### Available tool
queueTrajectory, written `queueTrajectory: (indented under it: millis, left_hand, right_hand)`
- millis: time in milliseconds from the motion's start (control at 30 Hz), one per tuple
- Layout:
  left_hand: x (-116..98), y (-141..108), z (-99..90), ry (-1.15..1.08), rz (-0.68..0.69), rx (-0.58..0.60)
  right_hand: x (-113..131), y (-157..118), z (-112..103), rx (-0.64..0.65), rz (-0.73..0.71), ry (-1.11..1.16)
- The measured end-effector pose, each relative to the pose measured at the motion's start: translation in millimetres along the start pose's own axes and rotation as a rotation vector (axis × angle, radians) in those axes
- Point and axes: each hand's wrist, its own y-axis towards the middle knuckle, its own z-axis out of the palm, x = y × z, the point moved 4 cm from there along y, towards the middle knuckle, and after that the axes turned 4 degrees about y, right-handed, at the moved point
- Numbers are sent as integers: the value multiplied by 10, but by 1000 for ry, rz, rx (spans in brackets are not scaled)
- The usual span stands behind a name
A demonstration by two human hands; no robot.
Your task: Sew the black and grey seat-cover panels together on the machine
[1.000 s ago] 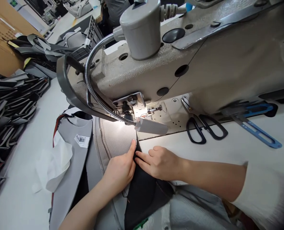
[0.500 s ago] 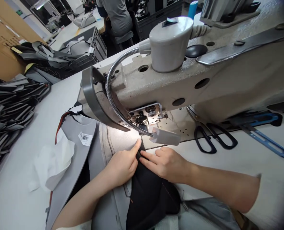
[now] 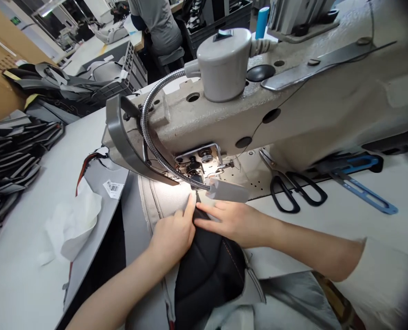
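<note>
**A:** I'm on the feed now. What's under the hands?

**B:** A black quilted panel (image 3: pixel 207 275) with orange stitching lies at the table's near edge, its narrow tip running up against a beige woven panel (image 3: pixel 164 201) in front of the needle. It looks soft and padded, so I'd expect it to bend easily. The beige panel looks stiffer and less slippery.

**A:** Where would I take hold?

**B:** I'd take it at that tip, close to the seam. Your left hand (image 3: pixel 171 238) is curled, with its index finger extended along the black edge. Your right hand (image 3: pixel 233 222) lies almost flat, its fingers reaching toward the same spot. I can't tell whether they're pinching or only pressing.

**A:** And around them?

**B:** The sewing machine head (image 3: pixel 204 123) stands just ahead of the hands. Black-handled scissors (image 3: pixel 288 192) lie to the right, on the white table (image 3: pixel 328 224). To the left are a grey panel (image 3: pixel 94 185) and a pile of dark cut pieces (image 3: pixel 11 160). Farther back, a co-worker (image 3: pixel 156 23) sits on a stool.
</note>
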Motion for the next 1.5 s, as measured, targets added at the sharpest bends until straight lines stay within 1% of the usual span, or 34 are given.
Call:
queueTrajectory:
  millis: [67, 133, 233, 300, 333, 433, 533, 733, 867, 933, 1067, 1167, 1333, 1433, 1500]
  left_hand:
    - [29, -106, 50, 33, 4, 56]
    - [115, -164, 46, -33, 42, 113]
    - [253, -174, -64, -303, 121, 140]
    - [289, -162, -146, -470, 156, 131]
    - [289, -158, -170, -504, 155, 129]
    - [248, -163, -176, -439, 113, 139]
    - [202, -185, -168, -363, 93, 121]
    - [67, -174, -127, -236, 71, 121]
    - [-34, -113, -77, -166, 69, 128]
    - [-46, -71, -79, -127, 55, 125]
    - [-19, 42, -139, -71, 32, 100]
    - [14, 146, -184, -52, 33, 64]
    - [51, 296, -192, -27, 31, -7]
    - [24, 281, -189, -86, 28, -71]
    - [-59, 194, -201, -182, 79, -157]
  right_hand:
    - [64, -74, -5, 58, -128, 26]
    - [133, -83, 19, 47, -187, 9]
    - [247, 25, 112, -4, -167, -20]
    - [320, 106, 181, -14, -135, -5]
    - [346, 130, 204, -19, -116, 4]
    - [379, 135, 210, -36, -87, 18]
    - [361, 93, 154, -6, -116, 44]
    - [218, 25, 35, 76, -131, 106]
    - [119, -30, 39, 72, -141, 100]
    - [77, -44, 50, 46, -139, 90]
    - [19, -31, 58, -20, -104, 49]
    - [-21, 11, 41, -74, -34, 0]
    - [-153, 110, -43, -249, 120, -18]
    - [-224, 123, -56, -285, 207, 40]
    - [-218, 90, -66, -295, 240, 61]
